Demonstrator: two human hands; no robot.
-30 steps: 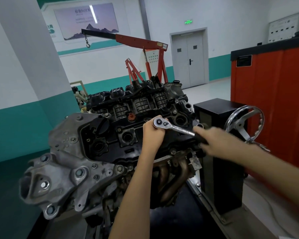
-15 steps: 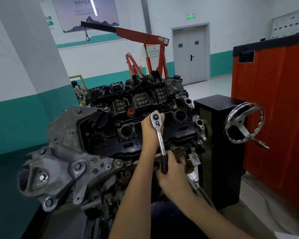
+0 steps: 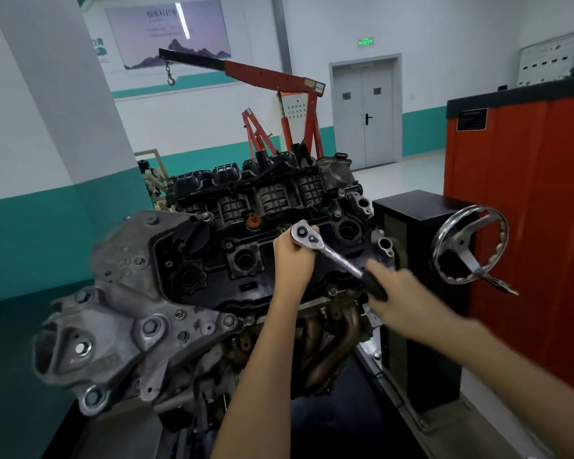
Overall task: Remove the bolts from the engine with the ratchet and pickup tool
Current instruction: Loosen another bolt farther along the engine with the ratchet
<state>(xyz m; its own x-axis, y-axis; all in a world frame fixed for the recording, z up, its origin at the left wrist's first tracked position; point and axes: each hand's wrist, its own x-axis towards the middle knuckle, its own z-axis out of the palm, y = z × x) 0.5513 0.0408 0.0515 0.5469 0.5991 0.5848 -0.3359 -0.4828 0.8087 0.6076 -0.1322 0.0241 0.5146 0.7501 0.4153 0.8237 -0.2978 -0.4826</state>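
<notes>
step in hand: we judge this to be loosening one bolt on the black top cover of the engine (image 3: 209, 270) with the ratchet (image 3: 340, 260).
ratchet: its round head sits over the middle of the cover. the shaft slants down to our right and ends in a black grip.
left hand (image 3: 292, 260): the fingers are curled round the part under the ratchet's head, steadying it over the bolt.
right hand (image 3: 401, 296): the fingers are wrapped round the black grip. the hand is blurred, which suggests a swing under way, and we cannot tell finer detail.
bolt: it is hidden beneath the head and the left hand, so we cannot tell how far out it stands.
pickup tool: not in view.
progress: we guess early or midway, since small bolt heads seem to remain along the cover's edge.
next move: it calls for short strokes of the handle while the left hand holds the head square on the bolt. once the bolt is loose, we fetch the pickup tool to lift it out.
risk: the head may tip off the bolt if the left hand slackens.
nearby: a handwheel (image 3: 463, 245) stands just right of the engine.
</notes>
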